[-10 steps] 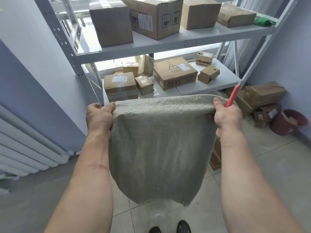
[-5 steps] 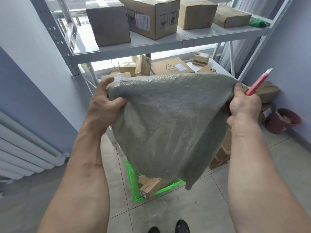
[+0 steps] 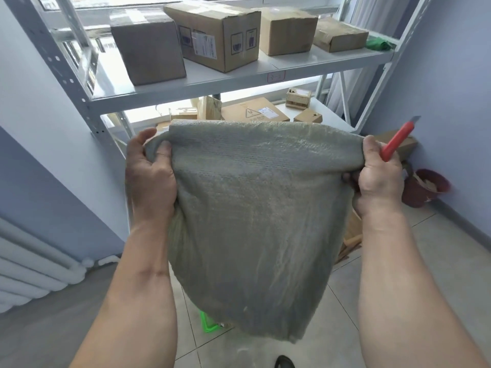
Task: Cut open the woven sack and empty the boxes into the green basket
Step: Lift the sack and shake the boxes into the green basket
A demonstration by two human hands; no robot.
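Observation:
The grey woven sack [image 3: 255, 216] hangs limp and upside down in front of me, held up by its two top corners. My left hand [image 3: 150, 179] grips the left corner. My right hand [image 3: 377, 179] grips the right corner and also holds a red utility knife [image 3: 397, 142] that points up and to the right. Only a small corner of the green basket [image 3: 207, 324] shows on the floor under the sack; the rest of it and the boxes in it are hidden behind the cloth.
A white metal shelf rack [image 3: 239, 81] stands straight ahead with several cardboard boxes [image 3: 218, 35] on two levels. More cardboard lies on the floor at right beside a dark red bucket [image 3: 427, 187]. A white radiator [image 3: 34, 264] lines the left wall.
The sack was swung up and then lowered, so it covers nearly all of the green basket and the boxes seen half a second ago. My left hand has shifted its grip on the corner.

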